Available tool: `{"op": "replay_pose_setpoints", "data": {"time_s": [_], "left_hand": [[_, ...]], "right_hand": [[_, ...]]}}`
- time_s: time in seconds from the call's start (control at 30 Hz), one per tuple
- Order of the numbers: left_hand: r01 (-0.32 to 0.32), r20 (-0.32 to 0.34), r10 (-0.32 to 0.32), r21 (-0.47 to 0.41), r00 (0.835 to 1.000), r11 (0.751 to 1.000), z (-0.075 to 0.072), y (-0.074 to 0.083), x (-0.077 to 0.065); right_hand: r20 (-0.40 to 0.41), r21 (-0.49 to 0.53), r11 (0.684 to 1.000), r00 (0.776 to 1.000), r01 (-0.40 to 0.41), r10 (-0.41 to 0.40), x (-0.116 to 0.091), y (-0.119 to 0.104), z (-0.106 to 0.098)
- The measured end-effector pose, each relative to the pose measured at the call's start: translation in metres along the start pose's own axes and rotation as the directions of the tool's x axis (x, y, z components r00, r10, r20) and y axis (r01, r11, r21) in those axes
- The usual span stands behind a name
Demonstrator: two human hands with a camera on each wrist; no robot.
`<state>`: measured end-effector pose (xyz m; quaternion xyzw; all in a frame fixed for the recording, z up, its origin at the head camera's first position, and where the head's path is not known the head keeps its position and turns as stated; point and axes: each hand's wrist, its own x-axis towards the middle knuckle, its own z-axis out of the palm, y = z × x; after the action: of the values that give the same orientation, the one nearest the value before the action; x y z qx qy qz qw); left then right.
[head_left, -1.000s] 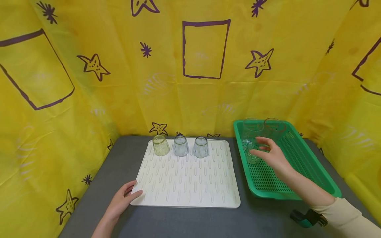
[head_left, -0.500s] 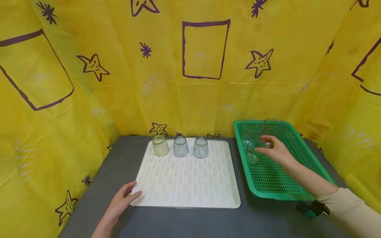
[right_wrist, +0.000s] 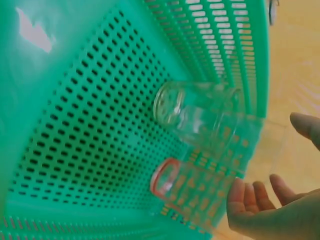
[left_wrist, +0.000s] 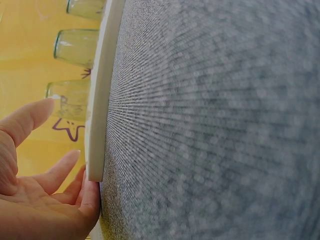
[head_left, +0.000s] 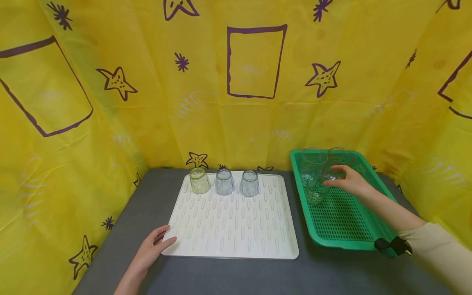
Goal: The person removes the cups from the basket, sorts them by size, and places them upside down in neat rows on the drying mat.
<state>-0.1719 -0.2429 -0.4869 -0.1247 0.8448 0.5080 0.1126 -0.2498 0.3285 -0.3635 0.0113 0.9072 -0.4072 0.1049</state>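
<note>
My left hand (head_left: 149, 248) lies at the front left corner of a white ridged mat (head_left: 230, 229). Its fingers touch the mat's edge, and in the left wrist view the thumb stands apart from the mat. Over a green basket (head_left: 313, 237) hovers my right hand (head_left: 350, 182), thumb and fingers parted with nothing held. Close to it in the basket stand a tall clear glass (head_left: 312, 162), a red-rimmed glass (head_left: 341, 153) partly hidden by the hand, and a shorter clear glass (head_left: 315, 196). The right wrist view shows the red-based glass (right_wrist: 172, 182) near the fingertips.
Three upside-down tumblers line the mat's back edge: a yellowish one (head_left: 200, 181), a bluish one (head_left: 224, 182) and another bluish one (head_left: 250, 183). A grey tabletop (head_left: 221, 278) lies beneath. Yellow patterned cloth (head_left: 254, 123) encloses the back and sides.
My right hand has shifted to the right over the basket, away from the shorter clear glass. The left hand and the tumblers on the mat stay in place.
</note>
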Motion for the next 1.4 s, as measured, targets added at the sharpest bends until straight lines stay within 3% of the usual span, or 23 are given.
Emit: {"op": "replay_pose_setpoints", "data": {"time_s": [0.43,0.87,1.4], "left_hand": [[-0.005,-0.003,0.005,0.003,1.0,1.0,0.0,-0.001,0.0],[0.0,-0.01,0.0,-0.002,1.0,1.0,0.002,-0.002,0.001],[-0.008,-0.02,0.008,-0.004,1.0,1.0,0.002,-0.001,-0.001]], "right_hand": [[0.043,-0.096,0.995,0.999,0.017,-0.013,0.019,0.014,-0.006],[0.15,-0.161,0.984,0.987,0.075,-0.05,0.032,0.02,0.002],[0.183,-0.25,0.959,0.979,0.134,-0.089,0.042,0.024,0.011]]}}
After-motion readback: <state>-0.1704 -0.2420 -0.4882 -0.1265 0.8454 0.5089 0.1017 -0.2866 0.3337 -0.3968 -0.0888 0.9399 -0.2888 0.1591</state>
